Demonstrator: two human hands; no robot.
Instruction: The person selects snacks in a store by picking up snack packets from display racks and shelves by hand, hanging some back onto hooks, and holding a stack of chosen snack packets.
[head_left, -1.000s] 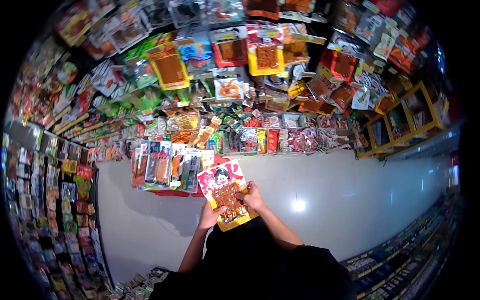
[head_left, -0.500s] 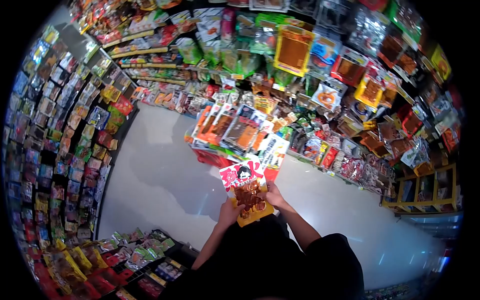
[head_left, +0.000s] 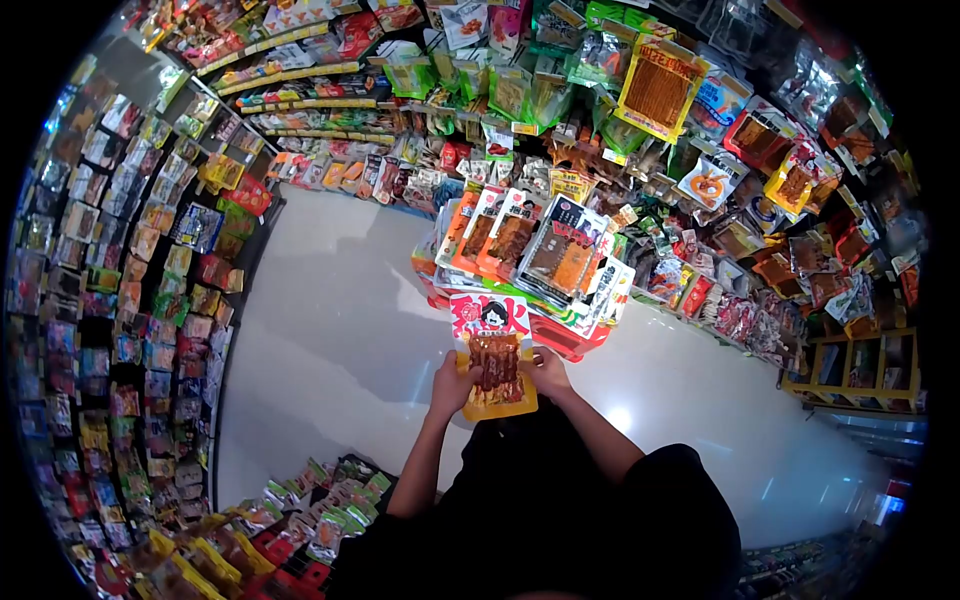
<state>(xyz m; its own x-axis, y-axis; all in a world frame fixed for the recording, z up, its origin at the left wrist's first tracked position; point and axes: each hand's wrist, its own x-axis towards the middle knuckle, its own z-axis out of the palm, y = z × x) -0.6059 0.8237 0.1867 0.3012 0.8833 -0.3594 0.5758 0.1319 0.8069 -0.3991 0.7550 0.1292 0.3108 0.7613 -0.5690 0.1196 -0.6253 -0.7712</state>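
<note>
A snack packet (head_left: 495, 362) is held upright in front of my body, between both hands. Its top is white with red marks and a black-haired cartoon figure; a clear window shows brown pieces above a yellow bottom edge. My left hand (head_left: 455, 384) grips the left side, thumb on the front. On the opposite side my right hand (head_left: 547, 374) pinches the edge. Just beyond the packet is a red basket (head_left: 568, 338) heaped with flat packets, among them an orange-and-white packet (head_left: 512, 240) and a dark packet with a clear window (head_left: 566, 250).
Shelves of bagged snacks (head_left: 440, 85) curve across the far side, with more shelves (head_left: 120, 300) along the left. Hanging packets (head_left: 660, 88) fill the upper right. A yellow rack (head_left: 850, 372) stands at right. Green-and-white packets (head_left: 325, 505) lie at lower left. Shiny floor (head_left: 320, 330) runs between.
The packet has straightened from a tilt and sits slightly higher in view, still in both hands. The basket and shelves have shifted rightward in view as the camera turned.
</note>
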